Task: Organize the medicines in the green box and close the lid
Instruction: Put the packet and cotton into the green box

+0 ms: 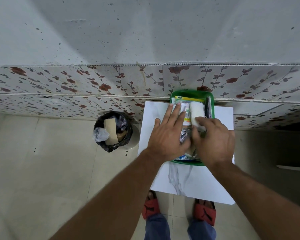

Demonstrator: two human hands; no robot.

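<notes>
Against a rose-patterned wall, a green box (192, 94) sits on a white marble-look table (189, 181), packed with medicines. The left hand (166, 134) lies flat and released on a packet (186, 116); the right hand (213, 141) pinches a white bandage roll (197, 111). Piled contents may bulge and block the lid, which is not visible. A logo marks the red sandals (204, 213); the packet print is illegible.
</notes>
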